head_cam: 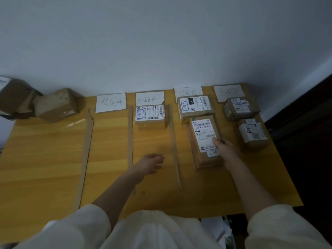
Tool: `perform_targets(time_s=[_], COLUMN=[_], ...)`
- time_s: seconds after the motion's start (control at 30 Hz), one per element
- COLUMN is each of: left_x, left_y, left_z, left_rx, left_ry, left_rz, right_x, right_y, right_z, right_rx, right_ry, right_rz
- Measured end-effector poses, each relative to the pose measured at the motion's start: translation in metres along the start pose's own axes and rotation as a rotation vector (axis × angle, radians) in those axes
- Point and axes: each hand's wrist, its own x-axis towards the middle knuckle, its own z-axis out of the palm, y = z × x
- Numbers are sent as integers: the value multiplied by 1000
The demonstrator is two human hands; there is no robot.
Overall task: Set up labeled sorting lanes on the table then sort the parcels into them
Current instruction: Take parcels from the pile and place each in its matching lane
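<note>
The yellow wooden table (45, 159) stands against a pale wall, split into lanes by three long brown cardboard strips (85, 155) lying front to back. At the far edge four white paper lane labels (110, 102) with handwritten characters head the lanes.

Off the table's far left corner sit two big brown cardboard boxes (55, 105), taped and tilted against each other.

The tall brown cardboard parcel with a white shipping label (204, 141) lies flat in the third lane, near end toward the person; its label carries barcodes and a small handwritten tag with a blue border near the bottom. Just behind it, touching or nearly so, is a squarer brown parcel with a green-marked label (195, 106). The second lane holds one flat brown parcel under a wide white label (150, 114) at the far end. The fourth lane has two small brown taped parcels (241, 108), one behind the other (their labels are too blurred to read).

The right hand (225, 148) rests on the tall parcel's right edge, fingers lying on the label, thumb hidden; I cannot tell whether the grip closes round it. The left hand (150, 164) hovers over the second lane, fingers loosely spread, holding nothing.
</note>
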Motion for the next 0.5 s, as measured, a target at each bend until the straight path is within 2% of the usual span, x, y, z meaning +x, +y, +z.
perform_targets(time_s=[0.1, 0.17, 0.23, 0.3, 0.4, 0.5], left_x=[1, 1, -1, -2, -3, -7], left_y=[0, 1, 1, 1, -3, -7], left_z=[2, 3, 3, 1, -5, -14], left_rx=[-2, -7, -16, -32, -59, -111], left_ry=[13, 15, 24, 52, 99, 151], left_rz=[5, 7, 11, 10, 15, 13], right_x=[-1, -2, -10, -24, -45, -59], right_y=[-1, -5, -16, -32, -53, -62], right_z=[2, 5, 10, 21, 45, 79], right_rx=[-44, -137, -214, -204, -175, -307], right_ry=[76, 202, 328, 364, 207, -100], right_rz=[-27, -73, -197, -356, -488, -496])
